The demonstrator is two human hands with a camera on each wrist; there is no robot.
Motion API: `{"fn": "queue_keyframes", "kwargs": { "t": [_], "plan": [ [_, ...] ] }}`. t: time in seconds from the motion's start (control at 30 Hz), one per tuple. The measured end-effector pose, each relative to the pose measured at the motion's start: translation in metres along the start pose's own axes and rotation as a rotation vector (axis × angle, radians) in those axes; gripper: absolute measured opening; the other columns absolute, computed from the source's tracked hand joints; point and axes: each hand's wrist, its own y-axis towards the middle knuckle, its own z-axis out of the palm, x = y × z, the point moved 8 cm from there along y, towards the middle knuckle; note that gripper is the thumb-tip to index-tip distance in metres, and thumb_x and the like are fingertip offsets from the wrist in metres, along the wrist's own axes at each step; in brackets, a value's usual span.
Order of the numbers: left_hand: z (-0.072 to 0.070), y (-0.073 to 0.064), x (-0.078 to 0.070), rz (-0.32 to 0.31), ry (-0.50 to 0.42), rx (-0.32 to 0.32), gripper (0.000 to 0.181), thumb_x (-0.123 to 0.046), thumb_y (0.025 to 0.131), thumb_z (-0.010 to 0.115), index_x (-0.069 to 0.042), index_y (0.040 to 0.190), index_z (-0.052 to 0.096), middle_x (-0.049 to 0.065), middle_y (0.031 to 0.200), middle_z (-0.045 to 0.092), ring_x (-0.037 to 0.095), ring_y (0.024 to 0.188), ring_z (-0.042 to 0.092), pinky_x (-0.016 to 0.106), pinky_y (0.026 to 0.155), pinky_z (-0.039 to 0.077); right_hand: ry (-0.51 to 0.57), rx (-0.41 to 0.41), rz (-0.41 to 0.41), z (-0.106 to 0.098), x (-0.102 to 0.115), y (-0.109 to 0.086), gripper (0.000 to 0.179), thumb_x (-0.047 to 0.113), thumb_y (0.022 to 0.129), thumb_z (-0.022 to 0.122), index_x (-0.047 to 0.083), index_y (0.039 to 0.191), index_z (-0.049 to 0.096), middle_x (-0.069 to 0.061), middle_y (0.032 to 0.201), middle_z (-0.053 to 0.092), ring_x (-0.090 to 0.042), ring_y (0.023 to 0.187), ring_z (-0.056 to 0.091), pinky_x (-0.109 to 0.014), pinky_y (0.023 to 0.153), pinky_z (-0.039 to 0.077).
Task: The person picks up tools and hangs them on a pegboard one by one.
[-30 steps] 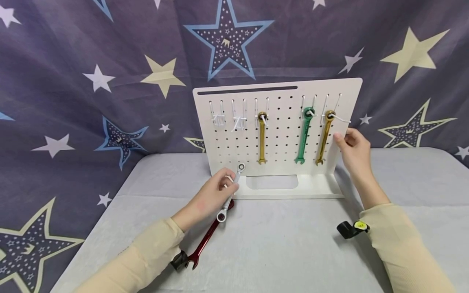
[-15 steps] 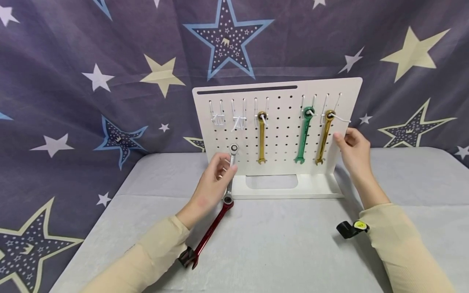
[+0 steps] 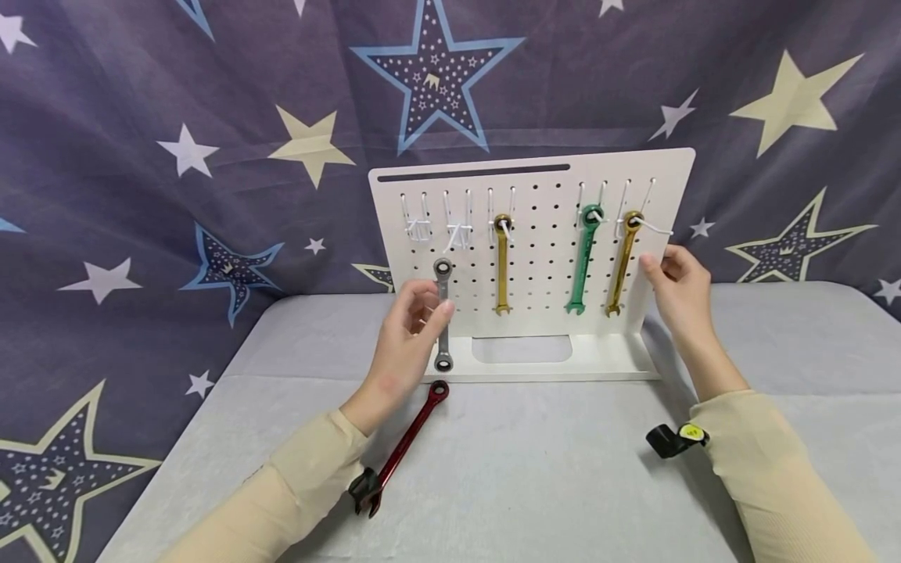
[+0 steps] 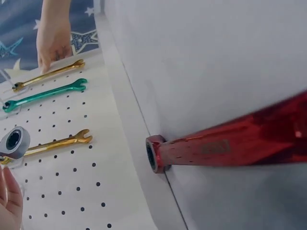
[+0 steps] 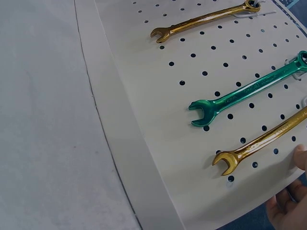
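My left hand [image 3: 404,344] pinches a silver double-ended ring wrench [image 3: 443,336] by its shaft, upright before the left part of the white pegboard [image 3: 542,274]. The wrench's upper ring is just below a bare white hook [image 3: 459,228]. My right hand [image 3: 681,293] grips the pegboard's right edge, thumb on the front face and the other fingers mostly behind. In the left wrist view, one ring of the silver wrench [image 4: 15,142] shows above the fingertips. A red wrench [image 3: 408,442] lies on the table below the left hand, its open end partly behind the black wrist camera.
Hanging on the pegboard are a gold wrench [image 3: 502,270] in the middle, a green wrench [image 3: 583,262] and another gold wrench [image 3: 623,266] at right. A second bare hook [image 3: 418,227] is at far left. The board's base [image 3: 612,360] sits on the grey-covered table [image 3: 563,469].
My left hand has raised the silver wrench up and slightly left, away from above the red wrench, turning it from slanted to upright. The right hand keeps its place on the board.
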Motion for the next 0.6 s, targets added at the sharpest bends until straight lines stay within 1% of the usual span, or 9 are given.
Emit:
{"fn": "queue_keyframes", "kwargs": {
  "t": [0.27, 0.47, 0.6],
  "plan": [
    [-0.001, 0.005, -0.005, 0.041, -0.005, -0.031, 0.021, -0.009, 0.097, 0.063, -0.003, 0.116, 0.057, 0.005, 0.092, 0.06, 0.015, 0.076, 0.053, 0.026, 0.069, 0.038, 0.012, -0.006, -0.016, 0.0, 0.002, -0.001, 0.018, 0.024, 0.096, 0.067, 0.009, 0.105, 0.062, 0.023, 0.077, 0.057, 0.0, 0.08, 0.054, -0.019, 0.076, 0.04],
    [-0.001, 0.009, -0.007, 0.064, -0.021, -0.049, 0.019, -0.007, 0.097, 0.063, -0.002, 0.115, 0.057, 0.004, 0.09, 0.061, 0.013, 0.074, 0.052, 0.025, 0.068, 0.038, 0.019, -0.006, -0.011, 0.0, 0.001, -0.001, 0.017, 0.023, 0.096, 0.067, 0.009, 0.105, 0.063, 0.023, 0.077, 0.058, -0.001, 0.08, 0.053, -0.019, 0.075, 0.04],
    [-0.002, 0.011, -0.006, 0.063, -0.03, -0.071, 0.02, -0.008, 0.097, 0.063, -0.001, 0.115, 0.057, 0.002, 0.09, 0.061, 0.012, 0.073, 0.051, 0.024, 0.067, 0.038, 0.023, -0.005, -0.001, 0.0, 0.001, -0.001, 0.016, 0.024, 0.096, 0.067, 0.01, 0.104, 0.063, 0.022, 0.077, 0.058, -0.001, 0.08, 0.053, -0.019, 0.075, 0.04]
  ]
}}
